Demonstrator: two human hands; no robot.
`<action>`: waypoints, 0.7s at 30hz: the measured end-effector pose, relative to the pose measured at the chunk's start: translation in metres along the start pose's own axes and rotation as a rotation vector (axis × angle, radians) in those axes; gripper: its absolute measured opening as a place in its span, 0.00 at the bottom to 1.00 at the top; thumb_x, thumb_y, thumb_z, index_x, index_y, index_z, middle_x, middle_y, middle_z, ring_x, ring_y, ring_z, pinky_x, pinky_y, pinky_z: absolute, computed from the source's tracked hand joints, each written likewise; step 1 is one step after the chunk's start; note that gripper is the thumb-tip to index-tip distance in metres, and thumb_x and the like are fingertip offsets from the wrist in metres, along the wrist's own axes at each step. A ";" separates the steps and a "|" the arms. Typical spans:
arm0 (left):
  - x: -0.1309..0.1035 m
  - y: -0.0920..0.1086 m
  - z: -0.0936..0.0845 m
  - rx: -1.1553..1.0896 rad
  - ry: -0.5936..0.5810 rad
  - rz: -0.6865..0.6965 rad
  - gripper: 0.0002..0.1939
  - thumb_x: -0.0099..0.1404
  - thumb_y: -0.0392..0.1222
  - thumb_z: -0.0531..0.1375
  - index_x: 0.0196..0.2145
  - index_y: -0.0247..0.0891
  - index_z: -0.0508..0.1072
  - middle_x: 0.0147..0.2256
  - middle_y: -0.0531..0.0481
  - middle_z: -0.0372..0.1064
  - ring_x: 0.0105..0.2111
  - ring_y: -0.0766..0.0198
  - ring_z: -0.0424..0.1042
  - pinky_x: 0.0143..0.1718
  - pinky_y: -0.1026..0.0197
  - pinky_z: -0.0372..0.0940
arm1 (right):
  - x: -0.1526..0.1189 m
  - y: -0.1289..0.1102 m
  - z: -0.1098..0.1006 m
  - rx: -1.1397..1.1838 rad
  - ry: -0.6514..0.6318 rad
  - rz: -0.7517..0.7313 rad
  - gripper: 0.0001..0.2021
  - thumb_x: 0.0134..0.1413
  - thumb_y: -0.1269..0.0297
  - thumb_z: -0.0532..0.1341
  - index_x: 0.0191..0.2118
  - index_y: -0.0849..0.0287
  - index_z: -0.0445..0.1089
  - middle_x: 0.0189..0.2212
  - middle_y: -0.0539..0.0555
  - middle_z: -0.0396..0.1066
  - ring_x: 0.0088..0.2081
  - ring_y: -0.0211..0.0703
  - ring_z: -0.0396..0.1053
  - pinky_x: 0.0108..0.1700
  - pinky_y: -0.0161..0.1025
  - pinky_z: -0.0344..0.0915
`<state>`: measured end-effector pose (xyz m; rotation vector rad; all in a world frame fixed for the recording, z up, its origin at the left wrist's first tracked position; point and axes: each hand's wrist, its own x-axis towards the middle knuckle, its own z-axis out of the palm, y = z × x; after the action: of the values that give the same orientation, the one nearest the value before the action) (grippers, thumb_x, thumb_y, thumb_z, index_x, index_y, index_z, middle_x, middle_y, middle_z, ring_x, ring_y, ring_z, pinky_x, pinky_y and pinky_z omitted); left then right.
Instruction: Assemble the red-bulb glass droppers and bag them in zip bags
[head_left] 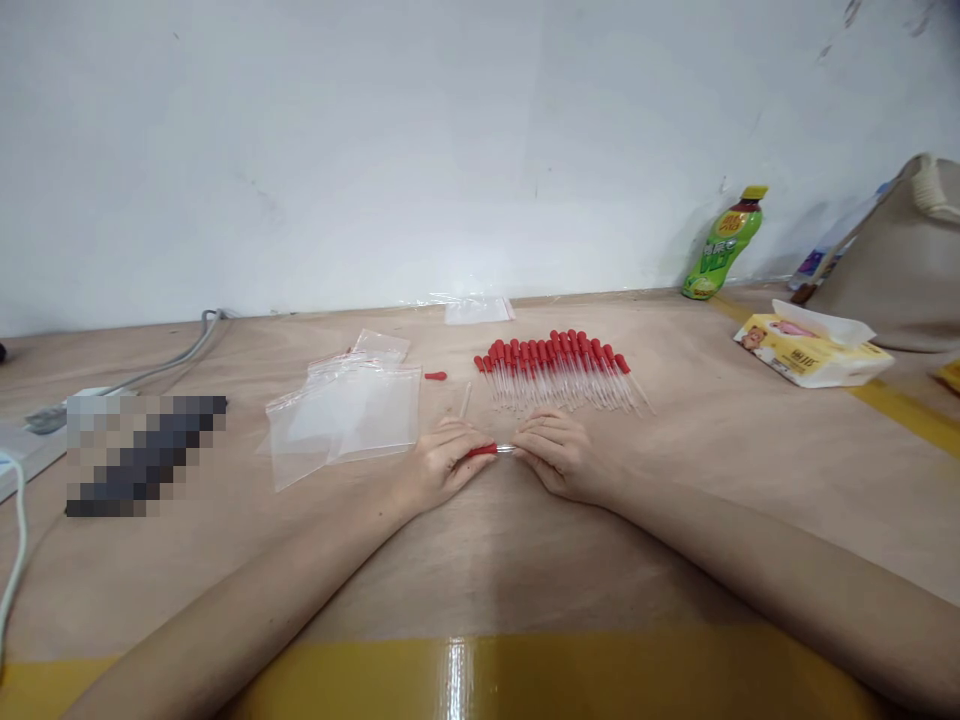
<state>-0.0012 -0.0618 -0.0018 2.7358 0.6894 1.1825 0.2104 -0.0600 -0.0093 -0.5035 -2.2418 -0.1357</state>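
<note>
My left hand is closed round a red rubber bulb. From the bulb a clear glass tube runs right, its far part pinched in the fingers of my right hand. Just beyond my hands, several droppers with red bulbs lie side by side in a pile, bulbs toward the wall. A loose red bulb rests left of the pile, and a single clear tube lies beside my left fingers. Clear zip bags overlap on the table to the left.
Against the wall leans a green bottle. A yellow tissue pack and a beige bag stand at the right. Another clear bag lies by the wall. Cables and a pixelated dark object are at the left.
</note>
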 end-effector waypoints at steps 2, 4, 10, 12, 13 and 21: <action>0.000 0.000 0.001 0.002 0.005 0.016 0.06 0.60 0.35 0.57 0.37 0.37 0.70 0.30 0.49 0.72 0.31 0.65 0.70 0.40 0.58 0.64 | 0.000 -0.001 0.002 0.005 -0.013 0.009 0.06 0.54 0.72 0.53 0.35 0.62 0.67 0.27 0.54 0.71 0.31 0.37 0.67 0.41 0.39 0.63; 0.002 0.001 0.001 0.004 0.011 0.028 0.06 0.59 0.34 0.57 0.36 0.36 0.69 0.30 0.49 0.72 0.31 0.65 0.70 0.40 0.58 0.65 | 0.001 -0.001 0.003 0.003 -0.028 0.025 0.07 0.55 0.71 0.52 0.34 0.62 0.67 0.27 0.53 0.71 0.31 0.37 0.66 0.40 0.39 0.62; 0.009 0.002 -0.005 0.083 0.004 -0.045 0.06 0.60 0.38 0.57 0.36 0.37 0.70 0.31 0.49 0.72 0.33 0.64 0.70 0.41 0.57 0.63 | 0.011 -0.007 -0.010 -0.183 -0.157 0.116 0.09 0.56 0.69 0.51 0.32 0.61 0.69 0.27 0.54 0.69 0.32 0.40 0.64 0.37 0.40 0.57; 0.010 0.001 -0.009 0.148 -0.018 -0.110 0.12 0.58 0.43 0.59 0.40 0.37 0.69 0.36 0.46 0.72 0.39 0.60 0.69 0.44 0.55 0.61 | 0.015 -0.008 -0.018 -0.271 -0.208 0.162 0.10 0.55 0.68 0.52 0.31 0.60 0.70 0.29 0.55 0.68 0.33 0.41 0.63 0.35 0.39 0.55; 0.010 0.000 -0.012 0.187 -0.023 -0.150 0.16 0.57 0.46 0.60 0.43 0.37 0.68 0.39 0.45 0.70 0.43 0.57 0.67 0.46 0.53 0.60 | 0.016 -0.007 -0.023 -0.289 -0.216 0.208 0.10 0.55 0.68 0.51 0.31 0.61 0.70 0.30 0.56 0.68 0.32 0.41 0.62 0.34 0.39 0.55; 0.005 -0.013 -0.016 0.426 -0.039 -0.409 0.18 0.60 0.48 0.55 0.46 0.38 0.66 0.45 0.44 0.65 0.49 0.54 0.60 0.49 0.50 0.54 | 0.039 0.056 -0.042 -0.300 -0.138 0.909 0.12 0.49 0.65 0.53 0.21 0.62 0.68 0.19 0.53 0.66 0.24 0.39 0.63 0.29 0.35 0.55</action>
<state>-0.0145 -0.0492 0.0096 2.7081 1.5610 0.9735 0.2390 -0.0070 0.0437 -1.6697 -1.9131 0.0407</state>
